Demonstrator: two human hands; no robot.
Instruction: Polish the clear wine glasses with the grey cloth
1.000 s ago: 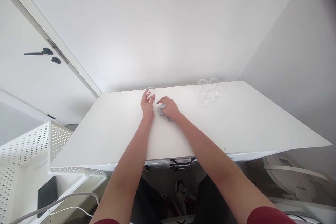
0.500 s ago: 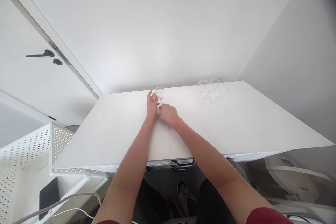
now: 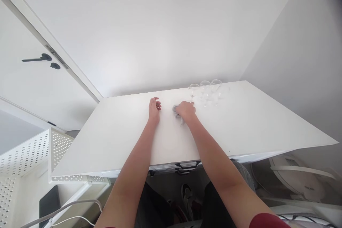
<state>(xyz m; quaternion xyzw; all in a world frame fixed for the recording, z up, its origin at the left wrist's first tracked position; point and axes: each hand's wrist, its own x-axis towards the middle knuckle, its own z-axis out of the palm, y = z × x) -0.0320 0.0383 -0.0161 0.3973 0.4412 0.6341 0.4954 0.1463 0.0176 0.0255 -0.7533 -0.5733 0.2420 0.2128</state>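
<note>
Right hand [image 3: 187, 110] grips crumpled grey cloth [image 3: 175, 109] beside clear stemmed glass [image 3: 192, 92]; left hand [image 3: 154, 108] open (fingers loosely curved).

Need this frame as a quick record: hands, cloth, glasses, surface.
left hand: fingers loosely curled, holding nothing
right hand: holding grey cloth, fingertips by the leftmost glass; contact unclear
cloth state: bunched, partly hidden by the hand
leftmost glass: clear, upright
other glasses: clear, grouped to its right, exact count unclear
surface: white tabletop
background: dark door handle, left side
</note>
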